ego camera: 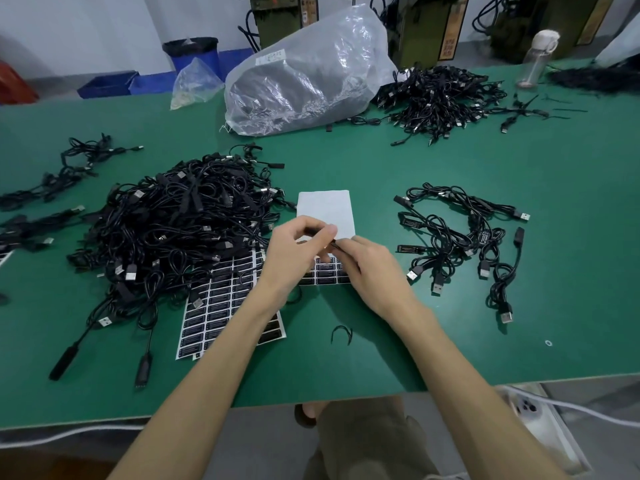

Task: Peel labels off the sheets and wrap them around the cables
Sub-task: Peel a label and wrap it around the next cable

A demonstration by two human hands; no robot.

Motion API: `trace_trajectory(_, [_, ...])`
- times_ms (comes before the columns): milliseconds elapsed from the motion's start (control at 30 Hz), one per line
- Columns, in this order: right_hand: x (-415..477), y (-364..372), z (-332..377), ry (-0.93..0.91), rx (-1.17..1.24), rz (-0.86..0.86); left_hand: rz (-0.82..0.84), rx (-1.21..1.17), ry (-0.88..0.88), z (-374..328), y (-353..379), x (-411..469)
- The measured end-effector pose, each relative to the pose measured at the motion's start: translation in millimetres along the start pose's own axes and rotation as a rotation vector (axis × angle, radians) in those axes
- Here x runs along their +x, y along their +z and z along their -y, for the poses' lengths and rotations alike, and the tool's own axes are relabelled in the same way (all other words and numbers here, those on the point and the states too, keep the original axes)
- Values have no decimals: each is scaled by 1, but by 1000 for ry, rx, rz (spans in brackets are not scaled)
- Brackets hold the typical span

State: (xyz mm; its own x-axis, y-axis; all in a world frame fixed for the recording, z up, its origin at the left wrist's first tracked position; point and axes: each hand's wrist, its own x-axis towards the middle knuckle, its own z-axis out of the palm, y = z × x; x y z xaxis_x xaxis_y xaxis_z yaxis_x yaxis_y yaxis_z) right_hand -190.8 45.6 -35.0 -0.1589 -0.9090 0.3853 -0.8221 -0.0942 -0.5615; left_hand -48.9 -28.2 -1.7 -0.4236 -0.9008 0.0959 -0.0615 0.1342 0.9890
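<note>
My left grip and right grip both pinch one thin cable above the partly peeled label sheet; the few cables at right seem labelled, and the big pile at left, I judge, is not yet done.

Water bottle, blue bins, white phone.

One head-worn wide-angle camera looks forward and down over the green table. It sits close above the grip, where the left hand and right hand pinch a thin cable. The cable heap lies left of the grip, and the plastic bag is far beyond it.
</note>
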Motion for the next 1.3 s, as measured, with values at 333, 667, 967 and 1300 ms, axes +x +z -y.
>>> trace_trajectory(333, [0, 6, -1, -80, -63, -188, 70, 5, 47, 9, -7, 0])
trace_trajectory(667, [-2, 7, 7, -81, -405, -350, -127, -42, 36, 14, 16, -1])
trace_trajectory(967, [1, 10, 1, 85, -405, -151, 16, 503, 215, 23, -13, 4])
trace_trajectory(1300, [2, 10, -1, 187, -426, -67, 159, 935, 246, 28, -18, 3])
